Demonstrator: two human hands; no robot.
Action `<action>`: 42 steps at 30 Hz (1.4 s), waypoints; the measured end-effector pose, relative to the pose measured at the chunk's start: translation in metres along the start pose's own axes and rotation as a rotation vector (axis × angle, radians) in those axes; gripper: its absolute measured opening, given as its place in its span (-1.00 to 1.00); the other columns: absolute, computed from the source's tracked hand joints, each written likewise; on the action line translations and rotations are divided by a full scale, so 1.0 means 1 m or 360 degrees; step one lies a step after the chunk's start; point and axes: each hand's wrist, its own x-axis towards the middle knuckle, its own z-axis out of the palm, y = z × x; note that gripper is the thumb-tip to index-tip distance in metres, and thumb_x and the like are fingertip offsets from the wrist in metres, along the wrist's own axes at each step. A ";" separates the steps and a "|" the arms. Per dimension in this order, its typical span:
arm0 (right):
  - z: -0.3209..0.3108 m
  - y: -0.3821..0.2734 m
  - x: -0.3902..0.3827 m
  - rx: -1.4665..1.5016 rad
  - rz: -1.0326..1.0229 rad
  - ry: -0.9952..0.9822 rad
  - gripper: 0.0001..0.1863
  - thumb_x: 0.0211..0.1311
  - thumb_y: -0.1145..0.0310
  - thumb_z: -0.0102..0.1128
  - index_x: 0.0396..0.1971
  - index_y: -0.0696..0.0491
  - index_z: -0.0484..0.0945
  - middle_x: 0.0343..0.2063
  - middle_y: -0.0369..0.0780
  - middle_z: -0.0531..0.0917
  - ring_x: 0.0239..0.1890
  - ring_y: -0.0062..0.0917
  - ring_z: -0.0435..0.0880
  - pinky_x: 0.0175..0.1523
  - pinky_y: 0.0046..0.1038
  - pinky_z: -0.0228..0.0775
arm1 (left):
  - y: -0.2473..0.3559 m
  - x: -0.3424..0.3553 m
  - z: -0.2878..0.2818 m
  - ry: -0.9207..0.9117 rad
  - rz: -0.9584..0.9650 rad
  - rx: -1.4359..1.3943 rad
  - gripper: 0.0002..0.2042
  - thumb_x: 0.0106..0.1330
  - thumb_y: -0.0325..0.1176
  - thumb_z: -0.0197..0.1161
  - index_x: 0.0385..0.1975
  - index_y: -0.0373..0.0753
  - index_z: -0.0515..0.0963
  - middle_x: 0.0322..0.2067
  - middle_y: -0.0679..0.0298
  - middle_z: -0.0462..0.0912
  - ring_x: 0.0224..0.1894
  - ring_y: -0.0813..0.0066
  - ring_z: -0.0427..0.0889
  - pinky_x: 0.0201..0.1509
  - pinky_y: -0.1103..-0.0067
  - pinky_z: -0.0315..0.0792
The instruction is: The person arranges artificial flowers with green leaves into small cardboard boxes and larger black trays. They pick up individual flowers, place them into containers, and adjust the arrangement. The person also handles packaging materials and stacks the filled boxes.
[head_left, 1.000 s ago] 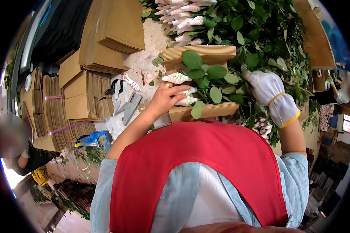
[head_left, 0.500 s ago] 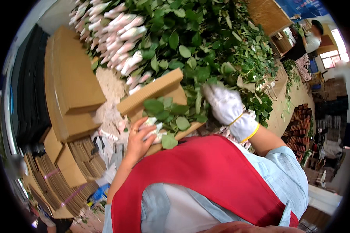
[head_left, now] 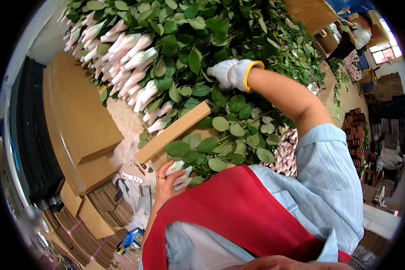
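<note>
The white-gloved right hand [head_left: 229, 74] is now reaching farther into far green leafy stems [head_left: 218, 27], its grip unclear. The bare left hand [head_left: 165, 182] is curling half-closed around near white-netted flower heads [head_left: 174, 167], ridged brown cardboard [head_left: 173, 132] standing just beyond.

1) L hand [head_left: 166, 182]: palm & thumb out of sight behind fingers & netted blooms [head_left: 181, 174]; can't tell if gripping or just resting;
2) R hand [head_left: 229, 74], gloved: fingertips lost in leafy heap [head_left: 243, 29]; can't tell if on a stem;
3) L forearm [head_left: 152, 219]: partly hidden by red apron [head_left: 238, 211];
4) corrugated wrap [head_left: 173, 133]: near side mostly covered by leaves & apron;
5) heap cut off at top edge; bench [head_left: 123, 114] mostly covered;
6) co-worker [head_left: 361, 38]: head blurred, hands too small to read;
7) round blur, far L: unidentifiable
</note>
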 end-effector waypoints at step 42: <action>0.055 0.006 0.047 -0.0296 -0.0272 0.0124 -0.80 0.16 0.34 0.30 -0.27 0.06 0.79 -0.34 -0.17 0.80 -0.25 -0.24 0.80 -0.19 -0.19 0.65 | 0.010 0.007 -0.003 -0.0015 -0.0149 -0.0087 -0.41 -0.17 -0.34 0.71 -0.01 -0.10 0.69 0.29 -0.03 0.33 0.35 -0.05 0.35 0.40 0.25 0.31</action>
